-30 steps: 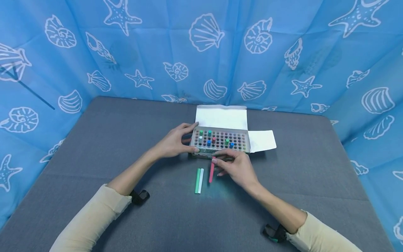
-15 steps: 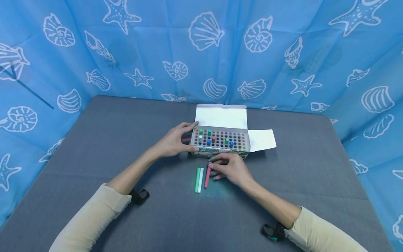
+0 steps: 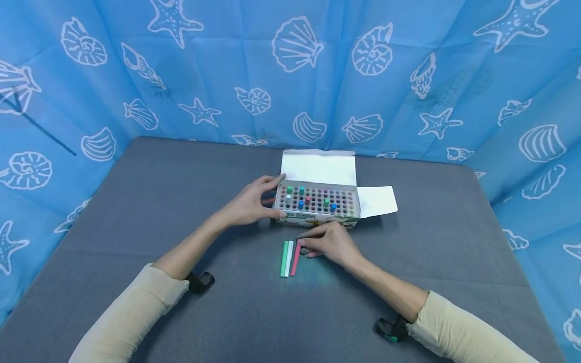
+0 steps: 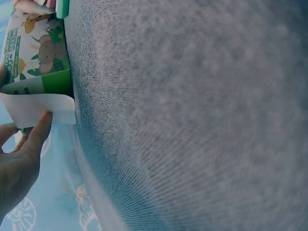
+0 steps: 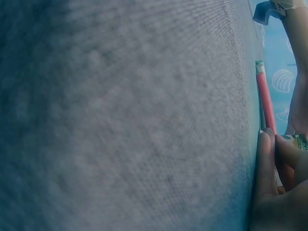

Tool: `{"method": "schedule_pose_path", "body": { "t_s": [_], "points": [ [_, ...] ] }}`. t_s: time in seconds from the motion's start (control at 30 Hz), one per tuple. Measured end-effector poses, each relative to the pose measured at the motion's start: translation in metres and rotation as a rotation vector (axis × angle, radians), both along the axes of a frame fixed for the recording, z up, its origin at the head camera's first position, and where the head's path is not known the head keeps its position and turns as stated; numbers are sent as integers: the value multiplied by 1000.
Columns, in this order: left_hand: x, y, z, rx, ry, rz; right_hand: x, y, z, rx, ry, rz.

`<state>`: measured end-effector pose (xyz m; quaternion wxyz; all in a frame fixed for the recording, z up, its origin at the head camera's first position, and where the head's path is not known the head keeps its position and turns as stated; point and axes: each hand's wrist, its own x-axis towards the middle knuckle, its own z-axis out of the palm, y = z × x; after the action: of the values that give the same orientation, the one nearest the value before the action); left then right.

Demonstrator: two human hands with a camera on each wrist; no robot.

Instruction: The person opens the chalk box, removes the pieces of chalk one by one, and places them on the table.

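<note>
1. Red stick lies on the desk, slightly aslant, just beside a white stick and a green stick; the right hand pinches its far end, seemingly to line it up with them.
2. The left hand grips the left end of the box, thumb at the front, probably to steady it.
3. The lid is folded back and the side flap stands out to the right, which leaves the hole grid and its few coloured ends reachable.
4. Grey woven fabric covers the desk; its texture likely discourages rolling.
5. Behind hangs a blue curtain printed with white shells and starfish.
</note>
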<state>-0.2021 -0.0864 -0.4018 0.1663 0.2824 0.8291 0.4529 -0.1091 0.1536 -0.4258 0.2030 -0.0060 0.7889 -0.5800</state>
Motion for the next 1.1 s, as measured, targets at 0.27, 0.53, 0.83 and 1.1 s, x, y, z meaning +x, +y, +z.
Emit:
{"method": "schedule_pose_path", "body": {
  "t_s": [0.27, 0.53, 0.83, 1.1],
  "points": [
    [0, 0, 1, -8, 14, 6, -1, 2, -1, 9, 23, 13],
    [1, 0, -1, -6, 9, 6, 1, 4, 7, 34, 124, 98],
    [1, 1, -1, 8, 8, 7, 1, 16, 26, 2, 263, 155],
    [2, 2, 0, 7, 6, 18, -1, 28, 40, -9, 331, 124]
  ]
}}
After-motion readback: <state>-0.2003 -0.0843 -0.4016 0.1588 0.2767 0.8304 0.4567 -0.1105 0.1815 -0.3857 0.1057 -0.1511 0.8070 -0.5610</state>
